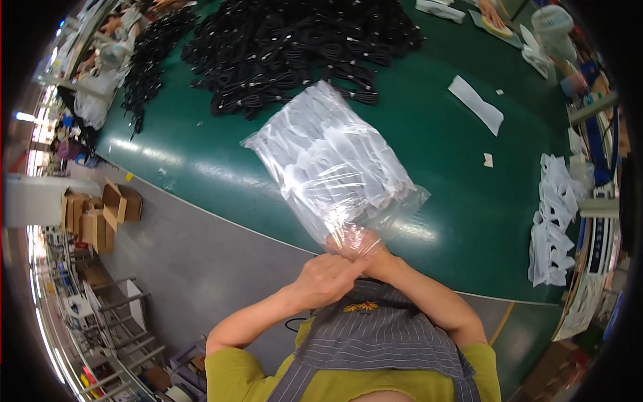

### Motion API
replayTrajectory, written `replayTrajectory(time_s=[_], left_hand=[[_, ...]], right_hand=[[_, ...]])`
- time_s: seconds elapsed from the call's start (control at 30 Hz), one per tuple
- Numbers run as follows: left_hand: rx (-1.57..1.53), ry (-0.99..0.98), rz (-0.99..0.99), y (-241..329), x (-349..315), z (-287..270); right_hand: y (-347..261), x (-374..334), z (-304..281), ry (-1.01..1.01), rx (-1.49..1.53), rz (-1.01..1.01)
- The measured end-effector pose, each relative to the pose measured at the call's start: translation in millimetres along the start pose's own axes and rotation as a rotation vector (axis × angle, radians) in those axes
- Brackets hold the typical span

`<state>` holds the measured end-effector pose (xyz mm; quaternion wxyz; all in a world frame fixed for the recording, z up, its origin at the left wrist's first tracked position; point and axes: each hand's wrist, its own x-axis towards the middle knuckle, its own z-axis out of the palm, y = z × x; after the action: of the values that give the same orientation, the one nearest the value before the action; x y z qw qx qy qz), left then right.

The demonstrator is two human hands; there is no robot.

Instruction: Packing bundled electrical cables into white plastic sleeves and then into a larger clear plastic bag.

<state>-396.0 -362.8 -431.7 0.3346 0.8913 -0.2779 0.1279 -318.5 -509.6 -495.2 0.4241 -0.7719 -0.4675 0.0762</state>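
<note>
A clear plastic bag point(341, 157) packed with rows of folded white pieces lies on the green table, its near end reaching over the front edge toward me. My left hand point(325, 279) is closed on the bag's near end, with its index finger stretched toward my right wrist. Under the loose, shiny film at that end, my right hand point(358, 244) shows with its fingers curled, gripping the bag. Glare on the plastic partly hides those fingertips, and I cannot tell whether they are inside the bag or beneath it.
A large heap of black cords point(295, 50) covers the far side of the green table point(221, 177). White strips point(477, 106) lie to the right, with a row of white pieces point(552, 224) at the right edge. Cardboard boxes point(100, 214) stand on the floor at left. Another person's hand point(491, 15) shows far right.
</note>
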Motion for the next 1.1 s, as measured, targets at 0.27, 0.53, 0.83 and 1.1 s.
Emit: replayTrajectory(time_s=[0.27,0.53,0.83,1.1], left_hand=[[0.236,0.019,-0.120,-18,95,38],[0.348,0.119,0.143,-19,94,89],[-0.272,0.128,-0.918,22,-33,-20],[-1.279,0.182,-1.178,12,-42,37]], right_hand=[[49,-29,-73,0.053,-0.326,-0.016],[84,-48,-47,-0.115,-0.181,0.038],[38,-5,-94,-0.201,0.184,0.295],[11,26,-63,-0.563,0.601,0.419]])
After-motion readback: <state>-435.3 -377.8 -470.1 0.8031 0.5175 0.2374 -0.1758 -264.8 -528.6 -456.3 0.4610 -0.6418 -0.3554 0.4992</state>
